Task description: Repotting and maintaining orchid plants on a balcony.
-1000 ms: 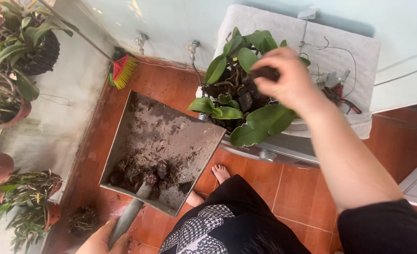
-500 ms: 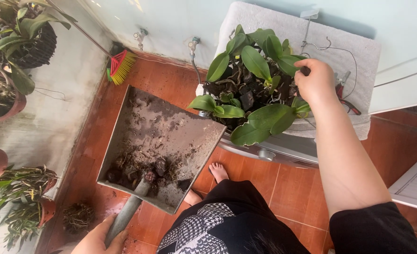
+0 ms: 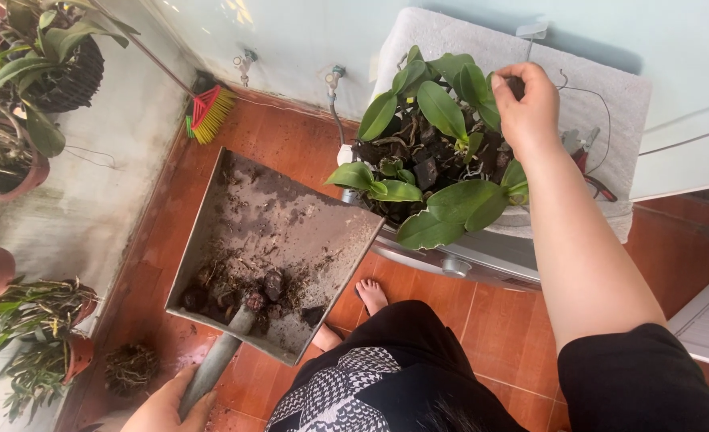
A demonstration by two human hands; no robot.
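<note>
Orchid [image 3: 430, 152] sits on towel-covered washer [image 3: 602, 96], leaves spreading past front edge. Right hand [image 3: 529, 104] at plant's far side, fingers pinched on dark chunk, probably bark; exact hold partly hidden. Best to tuck pieces between roots, leaves untouched. Left hand [image 3: 166, 404] fist-closed on dustpan [image 3: 282, 240] handle, pan level beside pot, bark heaped near handle. Pruners [image 3: 590, 172] just right of wrist; open floor below.
</note>
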